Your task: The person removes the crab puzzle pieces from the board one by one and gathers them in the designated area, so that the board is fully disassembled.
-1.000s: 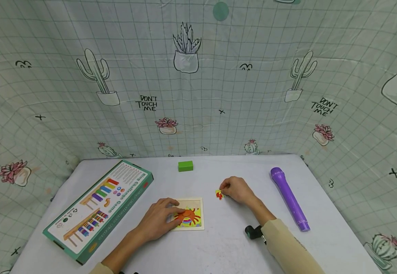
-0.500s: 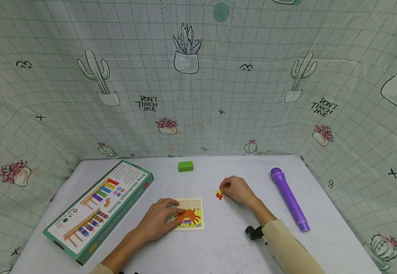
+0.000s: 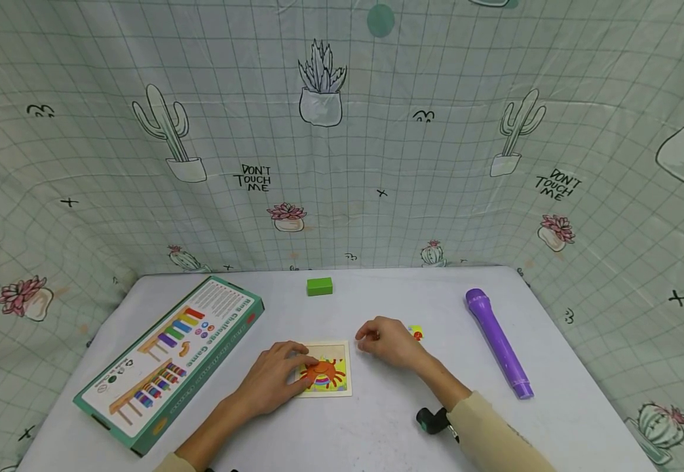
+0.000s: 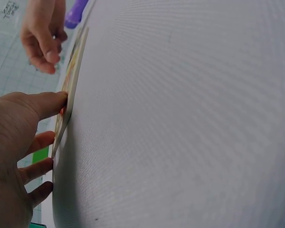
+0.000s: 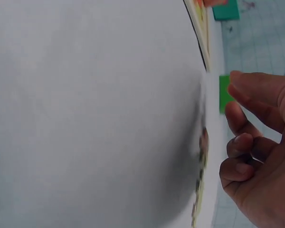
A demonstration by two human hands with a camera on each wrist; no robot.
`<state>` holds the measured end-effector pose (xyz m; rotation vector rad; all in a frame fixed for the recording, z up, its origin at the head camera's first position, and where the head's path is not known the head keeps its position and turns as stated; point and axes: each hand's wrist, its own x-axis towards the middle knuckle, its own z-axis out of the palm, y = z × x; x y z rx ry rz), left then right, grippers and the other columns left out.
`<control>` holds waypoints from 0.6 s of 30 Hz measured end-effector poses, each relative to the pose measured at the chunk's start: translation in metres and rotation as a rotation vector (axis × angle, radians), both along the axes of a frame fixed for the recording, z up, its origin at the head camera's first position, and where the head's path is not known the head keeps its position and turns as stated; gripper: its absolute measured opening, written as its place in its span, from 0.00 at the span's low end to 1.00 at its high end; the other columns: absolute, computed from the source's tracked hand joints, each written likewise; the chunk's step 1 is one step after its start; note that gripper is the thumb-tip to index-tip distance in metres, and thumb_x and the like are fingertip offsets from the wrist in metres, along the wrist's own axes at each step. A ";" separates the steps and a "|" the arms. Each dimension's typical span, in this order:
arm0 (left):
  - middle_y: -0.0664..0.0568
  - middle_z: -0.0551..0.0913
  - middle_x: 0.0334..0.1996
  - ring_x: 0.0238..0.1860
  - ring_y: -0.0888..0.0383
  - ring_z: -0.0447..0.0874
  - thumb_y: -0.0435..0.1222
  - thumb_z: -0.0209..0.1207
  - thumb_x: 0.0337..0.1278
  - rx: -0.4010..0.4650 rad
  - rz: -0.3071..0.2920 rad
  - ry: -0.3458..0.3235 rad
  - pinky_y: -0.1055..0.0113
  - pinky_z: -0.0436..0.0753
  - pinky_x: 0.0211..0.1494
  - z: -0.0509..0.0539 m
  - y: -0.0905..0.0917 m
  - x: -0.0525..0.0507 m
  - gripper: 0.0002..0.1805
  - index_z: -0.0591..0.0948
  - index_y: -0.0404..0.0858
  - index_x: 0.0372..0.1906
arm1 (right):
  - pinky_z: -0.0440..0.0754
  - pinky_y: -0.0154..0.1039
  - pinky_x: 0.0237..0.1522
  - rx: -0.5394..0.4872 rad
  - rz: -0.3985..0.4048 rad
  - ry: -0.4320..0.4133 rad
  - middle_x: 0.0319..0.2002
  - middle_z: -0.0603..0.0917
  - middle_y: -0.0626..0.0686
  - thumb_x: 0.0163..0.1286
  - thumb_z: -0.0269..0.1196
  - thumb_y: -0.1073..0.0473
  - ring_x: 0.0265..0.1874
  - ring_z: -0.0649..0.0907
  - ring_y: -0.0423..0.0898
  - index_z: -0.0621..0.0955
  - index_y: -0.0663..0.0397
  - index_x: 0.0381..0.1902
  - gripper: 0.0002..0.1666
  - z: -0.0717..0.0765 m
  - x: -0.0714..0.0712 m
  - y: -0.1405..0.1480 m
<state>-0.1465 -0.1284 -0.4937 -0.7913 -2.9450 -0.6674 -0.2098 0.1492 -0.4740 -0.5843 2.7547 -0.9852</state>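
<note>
A small framed wooden puzzle board (image 3: 346,367) with an orange crab picture lies flat on the white table. My left hand (image 3: 280,377) rests on its left side, the thumb (image 4: 57,100) and extended fingers touching it and covering part of the picture. Just right of the board hovers my right hand (image 3: 390,341), fingers bent and thumb tip close to the index finger (image 5: 256,107). Nothing shows between its fingertips. A yellow and red puzzle piece (image 3: 416,332) lies behind this hand. In the right wrist view, loose puzzle pieces (image 5: 199,183) lie edge-on and blurred beneath it.
A green block (image 3: 320,286) sits near the back edge. At the left lies a flat game box (image 3: 171,364), and at the right a purple stick (image 3: 500,344). A patterned cloth (image 3: 342,151) hangs behind the table (image 3: 365,432).
My right hand has moved left and slightly nearer, toward the board's right edge. The yellow and red piece behind it has come into view. My left hand and the board have stayed put.
</note>
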 end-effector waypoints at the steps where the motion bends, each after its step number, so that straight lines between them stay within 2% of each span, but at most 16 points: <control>1: 0.52 0.79 0.57 0.61 0.46 0.73 0.47 0.65 0.63 -0.001 0.000 -0.001 0.42 0.73 0.59 0.000 0.000 0.000 0.17 0.86 0.51 0.55 | 0.74 0.36 0.34 0.001 0.026 0.003 0.29 0.78 0.43 0.65 0.69 0.60 0.30 0.75 0.41 0.87 0.50 0.40 0.06 -0.001 0.003 -0.003; 5: 0.51 0.78 0.57 0.61 0.45 0.73 0.47 0.65 0.63 -0.007 -0.007 0.003 0.41 0.73 0.58 0.001 0.000 0.001 0.17 0.85 0.52 0.55 | 0.72 0.35 0.35 -0.002 0.102 -0.004 0.29 0.78 0.42 0.64 0.71 0.58 0.30 0.75 0.40 0.87 0.52 0.46 0.12 -0.003 0.016 -0.011; 8: 0.51 0.78 0.57 0.61 0.45 0.73 0.47 0.64 0.64 -0.015 -0.019 0.010 0.41 0.73 0.57 0.001 -0.001 0.001 0.17 0.85 0.54 0.56 | 0.72 0.35 0.35 0.005 0.130 -0.018 0.29 0.77 0.42 0.62 0.73 0.55 0.30 0.74 0.40 0.87 0.53 0.48 0.17 -0.004 0.023 -0.015; 14: 0.51 0.78 0.57 0.60 0.45 0.73 0.47 0.64 0.65 -0.024 -0.035 0.023 0.41 0.73 0.56 -0.001 -0.002 0.001 0.16 0.85 0.56 0.57 | 0.71 0.34 0.34 0.095 0.133 -0.001 0.31 0.75 0.40 0.61 0.74 0.50 0.30 0.73 0.38 0.86 0.50 0.53 0.23 -0.008 0.034 -0.020; 18: 0.51 0.78 0.57 0.60 0.45 0.72 0.47 0.64 0.65 -0.019 -0.035 0.026 0.42 0.73 0.55 -0.001 -0.002 0.001 0.16 0.85 0.56 0.57 | 0.70 0.33 0.32 0.136 0.132 0.032 0.31 0.75 0.42 0.61 0.74 0.50 0.29 0.72 0.37 0.85 0.51 0.52 0.23 -0.008 0.038 -0.024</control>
